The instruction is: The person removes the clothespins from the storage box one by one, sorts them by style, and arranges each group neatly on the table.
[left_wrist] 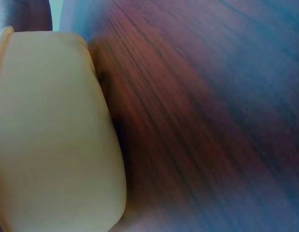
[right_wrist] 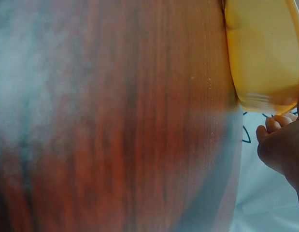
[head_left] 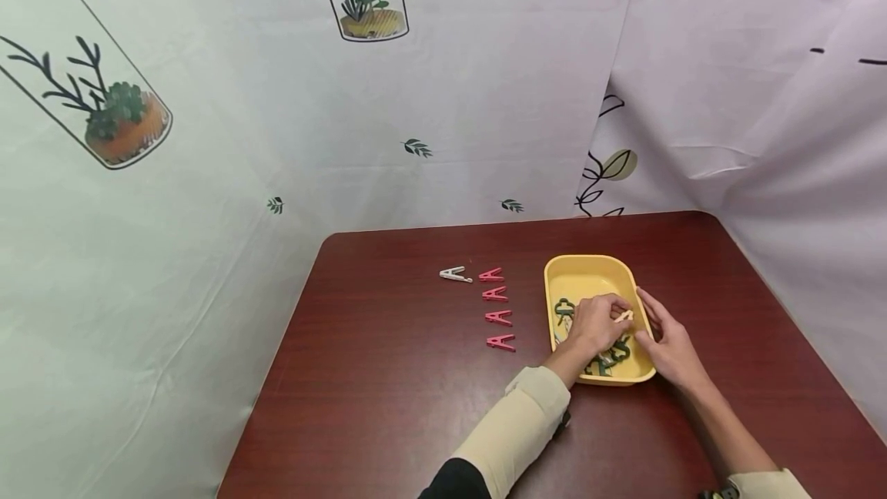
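Observation:
My left hand reaches down into a yellow tray, pinching a whitish clothespin between thumb and fingers. Green clothespins and some pale ones lie in the tray beneath and around this hand, which partly hides them. At the tray's right side, my right hand holds the rim, its thumb over the edge and its fingers along the outside. Part of that hand also shows beside the tray wall in the right wrist view. The left wrist view shows the tray's outer wall, but not the left hand.
Left of the tray, several pink clothespins lie in a column on the dark red-brown table. A white clothespin lies left of the topmost pink one. A printed cloth hangs behind the table.

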`<state>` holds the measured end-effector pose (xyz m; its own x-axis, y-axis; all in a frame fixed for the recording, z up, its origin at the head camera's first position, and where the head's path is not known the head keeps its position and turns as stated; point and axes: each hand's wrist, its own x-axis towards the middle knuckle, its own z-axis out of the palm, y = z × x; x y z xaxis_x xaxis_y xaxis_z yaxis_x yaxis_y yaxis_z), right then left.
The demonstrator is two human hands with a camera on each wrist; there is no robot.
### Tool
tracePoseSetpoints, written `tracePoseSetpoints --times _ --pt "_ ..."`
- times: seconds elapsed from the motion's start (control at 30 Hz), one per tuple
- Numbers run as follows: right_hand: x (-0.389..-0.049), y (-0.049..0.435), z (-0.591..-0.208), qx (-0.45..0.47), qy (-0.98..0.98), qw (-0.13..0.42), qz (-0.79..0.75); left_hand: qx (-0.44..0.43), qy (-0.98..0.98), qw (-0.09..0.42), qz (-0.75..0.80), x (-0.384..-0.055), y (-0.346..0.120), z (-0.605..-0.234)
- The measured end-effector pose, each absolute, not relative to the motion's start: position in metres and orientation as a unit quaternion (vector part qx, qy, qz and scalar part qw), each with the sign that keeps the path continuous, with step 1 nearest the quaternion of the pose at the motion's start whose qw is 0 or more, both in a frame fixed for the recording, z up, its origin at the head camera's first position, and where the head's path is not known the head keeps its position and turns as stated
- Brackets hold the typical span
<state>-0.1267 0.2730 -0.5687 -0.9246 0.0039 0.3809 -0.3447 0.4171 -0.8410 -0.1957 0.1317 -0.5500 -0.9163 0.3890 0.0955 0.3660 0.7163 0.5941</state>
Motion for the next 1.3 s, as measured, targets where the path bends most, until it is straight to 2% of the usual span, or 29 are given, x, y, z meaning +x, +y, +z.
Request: tracePoseSetpoints --times 0.23,0.53,0.83,1.3 --pt "-0.1272 0.2742 -0.569 0.101 -0.827 0.162 0.528 0.208 0.916 0.003 0.342 -0.1958 0.1309 -0.549" --pt "-0.1278 0.2743 -0.5687 0.091 -0.83 0.152 0.529 0.223 0.897 -0.055 0.378 -0.1967 0.1274 -0.5483" --pt "-0.1274 0.274 -0.5706 0.098 -0.827 0.162 0.529 0.207 0.884 -0.1 0.407 -0.1966 0.1253 -0.5481" --pt "-0.1269 0.2737 -0.5695 0.095 -0.834 0.166 0.517 0.163 0.837 -0.135 0.505 -0.1973 0.1245 -0.5465"
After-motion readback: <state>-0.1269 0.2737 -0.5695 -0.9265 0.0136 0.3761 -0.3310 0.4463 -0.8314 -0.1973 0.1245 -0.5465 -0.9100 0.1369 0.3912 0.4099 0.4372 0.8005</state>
